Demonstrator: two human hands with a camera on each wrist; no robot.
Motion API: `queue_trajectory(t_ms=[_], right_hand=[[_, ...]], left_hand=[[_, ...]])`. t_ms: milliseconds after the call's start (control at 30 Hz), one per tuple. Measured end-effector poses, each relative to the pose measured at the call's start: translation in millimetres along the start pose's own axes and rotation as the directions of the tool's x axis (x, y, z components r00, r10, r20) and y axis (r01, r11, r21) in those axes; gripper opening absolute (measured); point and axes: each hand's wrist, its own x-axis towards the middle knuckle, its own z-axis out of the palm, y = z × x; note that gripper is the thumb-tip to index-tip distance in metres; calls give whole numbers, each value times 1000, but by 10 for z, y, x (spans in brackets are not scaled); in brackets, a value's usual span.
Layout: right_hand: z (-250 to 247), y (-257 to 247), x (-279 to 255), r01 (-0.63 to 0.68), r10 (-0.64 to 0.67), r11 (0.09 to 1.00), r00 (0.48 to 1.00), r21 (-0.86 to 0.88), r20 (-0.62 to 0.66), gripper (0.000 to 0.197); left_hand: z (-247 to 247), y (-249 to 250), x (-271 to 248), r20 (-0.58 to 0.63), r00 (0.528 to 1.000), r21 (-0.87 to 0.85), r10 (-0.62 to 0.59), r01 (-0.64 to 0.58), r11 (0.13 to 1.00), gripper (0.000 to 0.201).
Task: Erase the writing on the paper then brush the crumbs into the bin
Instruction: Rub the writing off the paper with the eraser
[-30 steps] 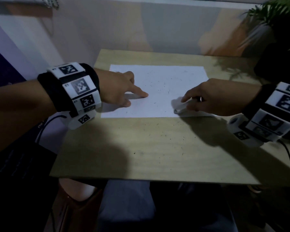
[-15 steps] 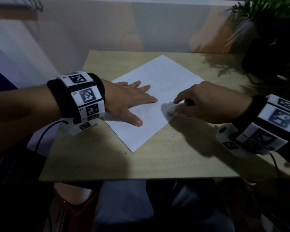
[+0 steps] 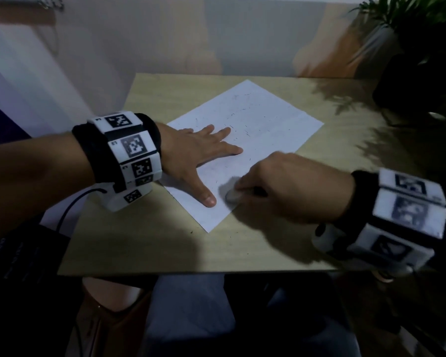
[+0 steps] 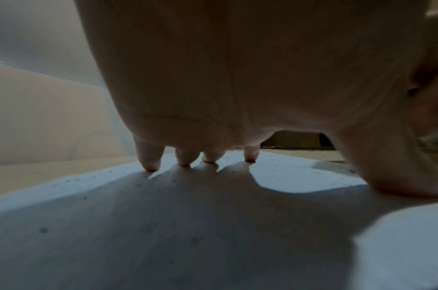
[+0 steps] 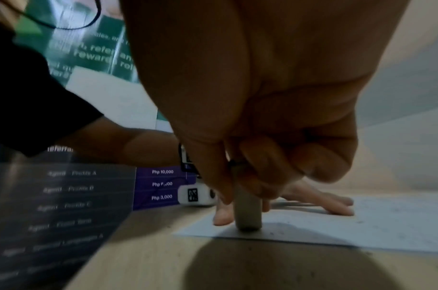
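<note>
Paper (image 3: pixel 263 132) lies skewed on the pale wood worktop (image 3: pixel 144 243), one corner toward 12 o'clock and the near corner toward 6 o'clock. Dark crumbs (image 3: pixel 238 124) speck the sheet, mostly across its far half; a few more dot the bare worktop below the near corner.

Left hand (image 3: pixel 193 155) lies flat on the 9 o'clock side of the paper, fingers straight and spread, thumb (image 3: pixel 206 197) angled out toward 5 o'clock. The left wrist view shows four fingertips (image 4: pixel 150 162) pressed on the sheet, with the palm arched above it.

Right hand (image 3: pixel 291 186) comes in from 3 o'clock, its fingers curled round a pale stick eraser (image 3: pixel 232 195). The right wrist view shows the eraser (image 5: pixel 247 213) held nearly upright between thumb and fingers, its blunt end planted on the paper close to the near edge. The eraser tip sits just beside the left thumb, toward 3 o'clock of it; whether they touch cannot be told. This hand is motion-blurred in the head view.

Both wrists carry black bands with white blocks bearing printed square markers (image 3: pixel 134 148). A black cable (image 3: pixel 70 210) trails from the left wrist unit off the worktop edge. A potted plant (image 3: pixel 420 27) stands at 1 o'clock beyond the worktop corner, its leaf shadows falling on the wood. A dark printed board with price lines (image 5: pixel 160 184) stands at 9 o'clock.
</note>
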Motion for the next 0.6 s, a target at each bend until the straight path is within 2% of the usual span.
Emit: queue_trajectory(t_ms=[100, 167, 233, 300, 367, 400, 467, 500, 600], right_hand=[[-135, 273, 85, -147, 146, 989, 986, -6, -76, 41], [-100, 275, 79, -186, 180, 981, 977, -49, -112, 40], [-15, 60, 21, -93, 88, 993, 994, -72, -71, 29], [26, -75, -46, 0, 0, 1000, 1000, 16, -12, 28], [-12, 62, -17, -38, 39, 998, 999, 43, -34, 43], [-46, 187, 16, -105, 108, 994, 991, 38, -75, 47], [-56, 329, 39, -214, 212, 977, 967, 4, -142, 46], [-31, 297, 26, -225, 220, 974, 964, -19, -151, 41], [57, -49, -25, -82, 81, 997, 995, -9, -57, 23]], left_hand=[[1, -5, 12, 7, 1000, 1, -3, 3, 1000, 125], [4, -5, 15, 5, 1000, 0, 0, 0, 1000, 125], [5, -5, 11, -3, 1000, -1, 4, -4, 1000, 124], [5, -4, 11, -6, 1000, -2, 7, -7, 1000, 124], [3, -5, 12, 1, 1000, 0, 5, -5, 1000, 125], [0, -7, 12, 5, 1000, 0, 3, -3, 1000, 126], [-5, -2, 7, 9, 1000, -4, 1, 0, 1000, 126], [-7, 2, 4, 8, 1000, -3, 0, 0, 1000, 126], [-6, 8, 5, 1, 1000, -7, 5, -5, 1000, 125]])
